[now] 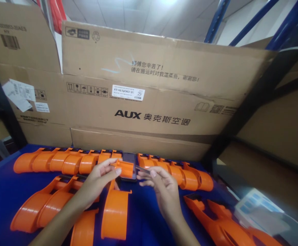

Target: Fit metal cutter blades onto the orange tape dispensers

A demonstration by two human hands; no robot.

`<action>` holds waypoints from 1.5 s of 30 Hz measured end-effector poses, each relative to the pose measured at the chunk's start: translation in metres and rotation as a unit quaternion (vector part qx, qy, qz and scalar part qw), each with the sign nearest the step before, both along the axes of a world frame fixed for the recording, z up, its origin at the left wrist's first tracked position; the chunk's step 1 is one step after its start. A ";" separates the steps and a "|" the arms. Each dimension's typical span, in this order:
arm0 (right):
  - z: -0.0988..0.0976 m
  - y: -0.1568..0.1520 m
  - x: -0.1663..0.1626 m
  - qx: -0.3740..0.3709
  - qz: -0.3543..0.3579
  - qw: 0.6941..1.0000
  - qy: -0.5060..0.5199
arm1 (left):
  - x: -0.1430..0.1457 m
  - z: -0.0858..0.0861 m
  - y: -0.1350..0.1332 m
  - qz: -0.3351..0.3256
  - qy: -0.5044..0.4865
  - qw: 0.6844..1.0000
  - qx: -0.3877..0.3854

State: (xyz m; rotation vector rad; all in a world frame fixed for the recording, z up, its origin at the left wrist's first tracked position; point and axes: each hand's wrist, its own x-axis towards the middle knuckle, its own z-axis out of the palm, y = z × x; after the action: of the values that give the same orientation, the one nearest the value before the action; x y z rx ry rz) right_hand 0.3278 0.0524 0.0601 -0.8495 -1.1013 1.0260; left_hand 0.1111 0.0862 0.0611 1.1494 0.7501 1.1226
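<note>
My left hand [104, 176] is closed on an orange plastic tape dispenser [115, 213]. Its upper end is pinched between thumb and fingers, and the wide curved body hangs below. In my right hand [161, 182], thumb and fingers pinch a thin dark flat strip [143, 169] that points at the dispenser's upper end. I cannot tell whether the strip touches it. Just behind my hands lies a dark, phone-like rectangular object [128, 158], partly covered by the dispenser.
Orange dispensers line the back of the blue table [0, 191] on the left [41, 160] and right [189, 177]. More lie at front left [28, 212] and front right [223, 225], near a white-and-blue box [258, 205]. A cardboard wall [92, 112] stands behind.
</note>
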 end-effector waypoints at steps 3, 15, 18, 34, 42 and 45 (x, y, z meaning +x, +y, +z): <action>0.003 -0.002 -0.002 0.000 -0.005 1.000 -0.023 | 0.001 -0.002 -0.001 -0.005 0.013 1.000 -0.001; -0.002 0.004 -0.005 -0.026 0.011 0.999 -0.016 | 0.004 -0.001 -0.006 -0.008 0.030 0.999 0.005; -0.005 0.004 -0.008 -0.027 0.021 0.999 -0.023 | 0.004 -0.003 -0.006 -0.009 0.043 0.999 0.020; -0.001 0.003 -0.003 0.005 -0.005 0.994 -0.110 | 0.003 -0.006 -0.005 -0.020 0.058 0.997 0.041; 0.003 0.001 0.000 -0.019 -0.010 0.993 -0.117 | 0.006 -0.006 -0.010 -0.048 0.058 0.997 0.031; 0.004 0.002 0.002 -0.032 -0.019 0.994 -0.103 | 0.007 -0.006 -0.011 -0.058 0.055 0.996 0.030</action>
State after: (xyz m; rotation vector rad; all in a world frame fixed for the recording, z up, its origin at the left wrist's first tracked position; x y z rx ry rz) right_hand 0.3298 0.0541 0.0644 -1.0419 -1.2252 0.9620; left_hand 0.1178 0.0749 0.0555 1.2974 0.7287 0.9976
